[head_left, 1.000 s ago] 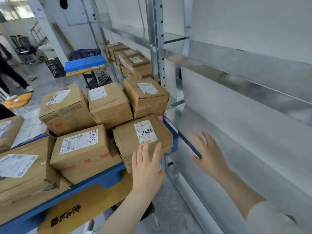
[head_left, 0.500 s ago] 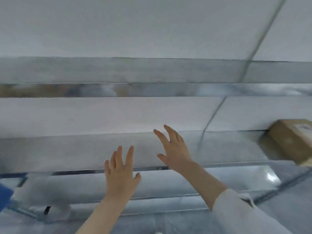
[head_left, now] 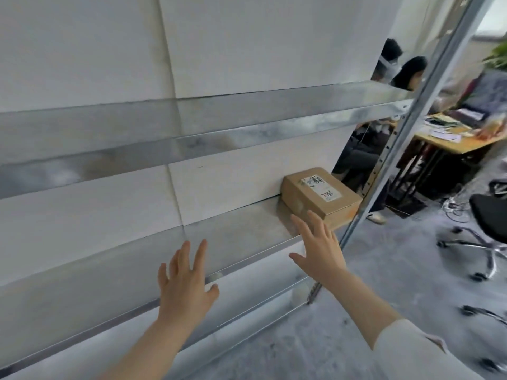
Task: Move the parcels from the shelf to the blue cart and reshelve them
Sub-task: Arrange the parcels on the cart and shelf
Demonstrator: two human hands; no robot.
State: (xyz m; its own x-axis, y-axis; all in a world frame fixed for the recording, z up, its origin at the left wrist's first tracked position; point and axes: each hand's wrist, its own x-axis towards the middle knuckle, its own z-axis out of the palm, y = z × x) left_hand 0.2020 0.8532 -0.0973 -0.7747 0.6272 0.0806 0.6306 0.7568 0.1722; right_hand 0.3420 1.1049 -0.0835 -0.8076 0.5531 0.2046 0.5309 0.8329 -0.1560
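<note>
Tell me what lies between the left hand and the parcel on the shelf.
Head view: bare metal shelf runs from the left hand toward the parcel; the right hand hovers open at the parcel's near edge.

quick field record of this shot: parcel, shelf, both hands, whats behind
parcel: brown cardboard, white label on top, at the shelf's right end beside the post
shelf: metal, holds the parcel
left hand: open, fingers spread, in front of the shelf edge, holding nothing
right hand: open, fingers reaching to the parcel's near corner; contact unclear
background: desk and office chair on the right
</note>
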